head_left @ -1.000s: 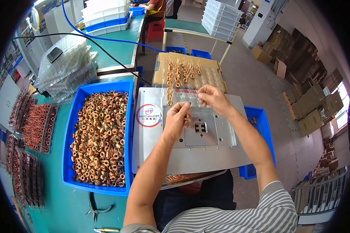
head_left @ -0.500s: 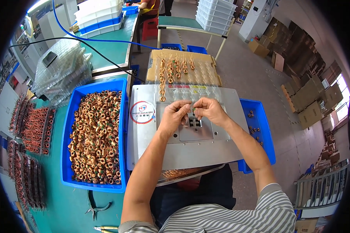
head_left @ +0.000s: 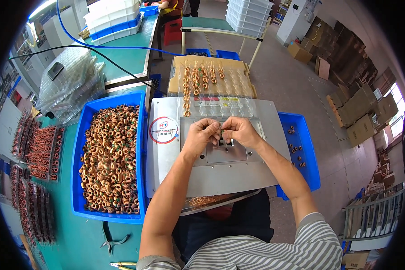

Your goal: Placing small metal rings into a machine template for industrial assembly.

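Observation:
My two hands meet above the grey metal machine (head_left: 166,167), over the plate with square openings in its middle. My left hand (head_left: 201,135) is closed, thumb and forefinger pinching one side of a small wire-wound ring coil (head_left: 221,131). From the other side my right hand (head_left: 240,131) pinches the same coil between thumb and fingertips. Fingers cover most of the coil, with a bit of green showing. Beyond the hands, a clear plastic tray (head_left: 238,85) holds rows of copper coils (head_left: 196,81) with upright wire ends on its left half.
Left of the machine, a blue bin (head_left: 141,157) is heaped with copper coils. A blue bin (head_left: 312,175) at right holds several coils. Pliers (head_left: 108,238) lie on the green table (head_left: 72,234). Clear trays (head_left: 69,85) are stacked at left. A black cable crosses behind.
My hands have drawn closer together, and the right hand has shifted slightly left and down around the coil. The view has shifted a little.

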`<state>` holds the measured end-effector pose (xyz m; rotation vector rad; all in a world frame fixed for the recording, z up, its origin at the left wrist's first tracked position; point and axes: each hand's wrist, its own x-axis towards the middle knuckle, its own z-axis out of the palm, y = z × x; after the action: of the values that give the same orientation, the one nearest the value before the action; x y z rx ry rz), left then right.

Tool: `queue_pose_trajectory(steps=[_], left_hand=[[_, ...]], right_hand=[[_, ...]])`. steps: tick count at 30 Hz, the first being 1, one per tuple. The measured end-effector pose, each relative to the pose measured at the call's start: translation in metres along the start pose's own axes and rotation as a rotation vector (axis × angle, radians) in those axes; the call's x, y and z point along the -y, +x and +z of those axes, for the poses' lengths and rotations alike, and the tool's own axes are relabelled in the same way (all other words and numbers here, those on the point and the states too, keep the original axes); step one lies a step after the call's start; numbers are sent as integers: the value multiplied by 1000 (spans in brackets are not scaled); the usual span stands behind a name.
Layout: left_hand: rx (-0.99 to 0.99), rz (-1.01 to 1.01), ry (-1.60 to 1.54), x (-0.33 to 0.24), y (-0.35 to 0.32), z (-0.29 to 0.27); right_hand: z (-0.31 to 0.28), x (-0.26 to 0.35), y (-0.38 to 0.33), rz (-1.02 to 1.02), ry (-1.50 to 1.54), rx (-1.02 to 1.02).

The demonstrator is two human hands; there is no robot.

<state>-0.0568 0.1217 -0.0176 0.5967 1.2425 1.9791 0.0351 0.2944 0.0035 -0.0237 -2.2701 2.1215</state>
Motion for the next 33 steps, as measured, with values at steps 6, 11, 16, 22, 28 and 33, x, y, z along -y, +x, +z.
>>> queue_pose_trajectory(steps=[6,11,16,22,28,33], left_hand=[[-11,8,-5,1,0,1],[-174,84,24,-5,0,0],[-213,110,-14,-4,2,-7],[-232,85,-17,-3,1,-11],[-231,63,-17,-2,2,-10],[-234,46,9,0,2,-12]], right_hand=[[7,3,-5,12,73,-70],[-10,28,-11,68,-149,-91],[-11,39,-11,40,-593,-106],[-4,42,-9,35,-835,-72],[0,25,-5,-34,-890,-43],[5,12,-2,-122,-959,29]])
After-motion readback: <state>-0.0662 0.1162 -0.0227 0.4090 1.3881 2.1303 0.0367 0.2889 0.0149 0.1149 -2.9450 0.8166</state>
